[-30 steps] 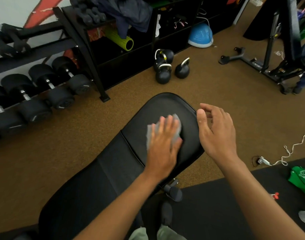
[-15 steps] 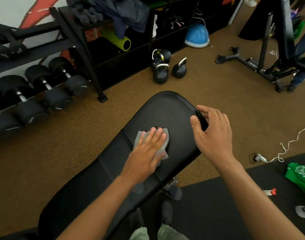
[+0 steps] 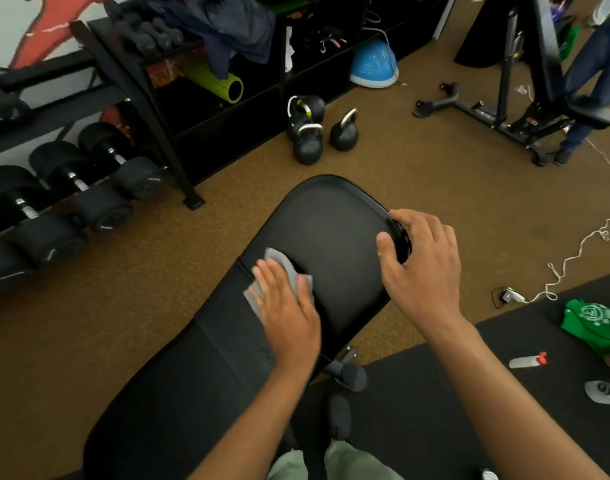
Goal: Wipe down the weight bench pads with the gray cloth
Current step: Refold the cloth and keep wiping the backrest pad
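Palm down, my left hand [image 3: 289, 320] presses the gray cloth [image 3: 282, 263] flat across the seam of back pad [image 3: 192, 375] and seat pad [image 3: 331, 216]; my right hand [image 3: 424, 268] grips the seat pad's three-o'clock edge. Kettlebells [image 3: 308, 147] stand at twelve, dumbbells [image 3: 99, 206] at ten.

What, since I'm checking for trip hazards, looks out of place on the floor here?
A white cord trails in loose loops across the brown floor on the right, ending at a small plug by the black mat's edge. Three kettlebells stand on the floor before the shelves. The bench pads show nothing odd.
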A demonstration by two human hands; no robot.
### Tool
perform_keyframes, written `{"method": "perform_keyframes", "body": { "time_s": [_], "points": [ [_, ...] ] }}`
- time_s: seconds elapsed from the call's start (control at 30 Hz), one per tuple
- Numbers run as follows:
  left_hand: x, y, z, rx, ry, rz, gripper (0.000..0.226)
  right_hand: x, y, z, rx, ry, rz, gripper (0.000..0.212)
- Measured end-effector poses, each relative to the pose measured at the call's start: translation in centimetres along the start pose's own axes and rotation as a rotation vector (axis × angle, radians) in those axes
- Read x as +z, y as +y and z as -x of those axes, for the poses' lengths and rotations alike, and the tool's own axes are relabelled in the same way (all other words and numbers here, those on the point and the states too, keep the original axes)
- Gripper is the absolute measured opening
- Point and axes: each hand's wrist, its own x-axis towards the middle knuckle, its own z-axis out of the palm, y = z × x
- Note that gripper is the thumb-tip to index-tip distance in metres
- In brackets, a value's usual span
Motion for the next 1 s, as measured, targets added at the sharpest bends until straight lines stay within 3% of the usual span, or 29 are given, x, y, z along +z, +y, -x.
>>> {"method": "perform_keyframes", "body": {
  "time_s": [0.17,0.27,0.37,0.43,0.5,0.57,0.63,0.7,0.83,1.0],
  "points": [
    [1.2,-1.1,9.9,0.339,-0.192,0.029,0.063,0.5,-0.6,1.2,-0.066,0.056,0.018,0.035],
    [0.3,-2.1,12.8,0.444,-0.298,0.168,0.055,0.6,-0.9,1.7,-0.096,0.057,0.002,0.034],
    [-2.3,-2.4,13.5,0.372,-0.388,0.320,0.047,0.7,-0.9,2.1,-0.131,0.037,-0.002,0.034],
    [-4.4,-2.1,12.9,0.183,-0.395,0.319,0.052,0.7,-1.0,2.4,-0.152,0.017,-0.012,0.034],
    [-6.5,-1.6,10.8,-0.017,-0.282,0.281,0.069,0.7,-1.1,2.7,-0.171,-0.011,-0.023,0.035],
    [-7.9,-1.3,7.5,-0.123,-0.126,0.272,0.061,0.8,-1.1,2.8,-0.182,-0.022,-0.028,0.034],
    [-8.3,-0.8,3.7,-0.130,0.060,0.210,0.049,0.7,-1.2,2.8,-0.215,-0.042,-0.044,0.034],
    [-7.8,-0.6,0.7,-0.131,0.123,0.128,0.041,0.5,-1.0,3.1,-0.257,-0.070,-0.057,0.033],
    [-4.4,-2.3,1.3,-0.114,0.069,0.017,0.048,-0.1,-0.3,4.7,-0.316,-0.127,-0.095,0.033],
    [-1.0,-2.6,11.7,-0.060,0.044,0.093,0.058,-0.1,0.6,6.3,-0.372,-0.215,-0.116,0.033]
  ]
}}
